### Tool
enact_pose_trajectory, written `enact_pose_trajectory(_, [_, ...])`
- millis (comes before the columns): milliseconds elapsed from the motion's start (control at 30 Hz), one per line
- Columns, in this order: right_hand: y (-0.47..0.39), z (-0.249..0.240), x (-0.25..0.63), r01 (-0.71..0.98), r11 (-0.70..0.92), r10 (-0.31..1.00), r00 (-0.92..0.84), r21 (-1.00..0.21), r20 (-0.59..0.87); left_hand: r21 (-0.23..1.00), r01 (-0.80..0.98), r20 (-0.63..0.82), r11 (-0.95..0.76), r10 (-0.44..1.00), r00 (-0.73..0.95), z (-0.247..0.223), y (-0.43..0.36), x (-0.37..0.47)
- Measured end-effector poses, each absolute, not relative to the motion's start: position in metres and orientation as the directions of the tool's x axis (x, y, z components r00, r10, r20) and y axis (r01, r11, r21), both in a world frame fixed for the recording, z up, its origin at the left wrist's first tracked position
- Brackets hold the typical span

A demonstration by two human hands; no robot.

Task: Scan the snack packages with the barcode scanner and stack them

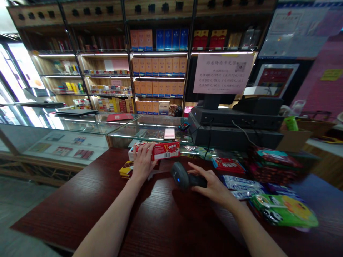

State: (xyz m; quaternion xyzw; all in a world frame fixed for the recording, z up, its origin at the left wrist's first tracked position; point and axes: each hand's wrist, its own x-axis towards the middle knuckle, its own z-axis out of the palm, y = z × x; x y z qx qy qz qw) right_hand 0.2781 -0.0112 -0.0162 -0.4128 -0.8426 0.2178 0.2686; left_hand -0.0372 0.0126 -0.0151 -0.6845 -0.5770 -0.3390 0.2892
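Note:
My left hand [144, 160] grips a red and white snack box [166, 150] from above, fingers over its top edge. A printed barcode shows on the side facing me. Just beside that hand, a yellow and brown packet [125, 169] lies on the dark wooden counter [155, 221], partly covered by the wrist. My right hand [211, 184] is loosely around the handle of a black barcode scanner [181, 176], thumb above and fingers below. The scanner's head points left toward the box, and a small blue light glows on it.
Right of my hand lie a red packet [229, 165], blue and white packets [242, 184], a green package [284, 210] and a stack of brownish-red bags [276, 166]. Behind stand a register base [235, 134] and a glass display case [144, 125]. Stocked shelves [160, 87] line the wall.

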Motion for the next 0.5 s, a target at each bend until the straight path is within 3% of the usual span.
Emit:
enact_pose_trajectory(267, [-0.0112,-0.0158,0.2775,0.567,0.577,0.806,-0.513,-0.589,0.295,-0.009,0.988,0.798,-0.156,0.594,0.101,-0.0167,0.0136,-0.0377])
enact_pose_trajectory(500, [-0.0181,-0.0132,0.2709,0.580,0.561,0.802,-0.558,-0.591,0.214,0.005,0.987,0.795,-0.159,0.599,0.093,-0.0159,0.0126,-0.0375])
